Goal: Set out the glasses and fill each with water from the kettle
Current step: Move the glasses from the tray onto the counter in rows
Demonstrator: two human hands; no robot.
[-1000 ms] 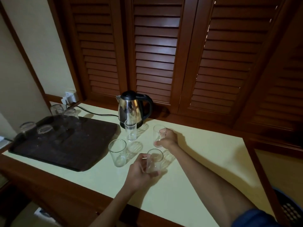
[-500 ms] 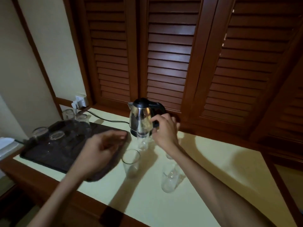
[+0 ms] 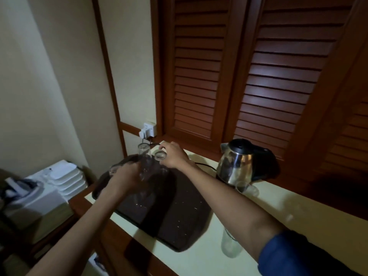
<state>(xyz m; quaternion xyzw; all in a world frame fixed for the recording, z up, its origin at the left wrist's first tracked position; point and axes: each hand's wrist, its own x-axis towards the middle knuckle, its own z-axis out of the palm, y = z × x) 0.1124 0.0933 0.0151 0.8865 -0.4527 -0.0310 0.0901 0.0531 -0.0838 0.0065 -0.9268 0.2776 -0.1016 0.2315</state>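
The left hand (image 3: 127, 179) is gripping a glass (image 3: 143, 156) at the tray's (image 3: 185, 216) far left corner; the right hand (image 3: 174, 157) is curling round a second glass (image 3: 160, 155) beside it; the kettle (image 3: 242, 164) is standing at the counter's (image 3: 278, 208) back edge.

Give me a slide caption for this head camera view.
Over the dark tray, the left hand grips a first glass and the right hand pinches a second glass, kettle beside.

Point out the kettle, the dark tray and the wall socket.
kettle (image 3: 237, 166): head view, on its shiny steel body.
dark tray (image 3: 185, 212): head view, on a bare patch of its floor.
wall socket (image 3: 149, 128): head view, on its white faceplate.
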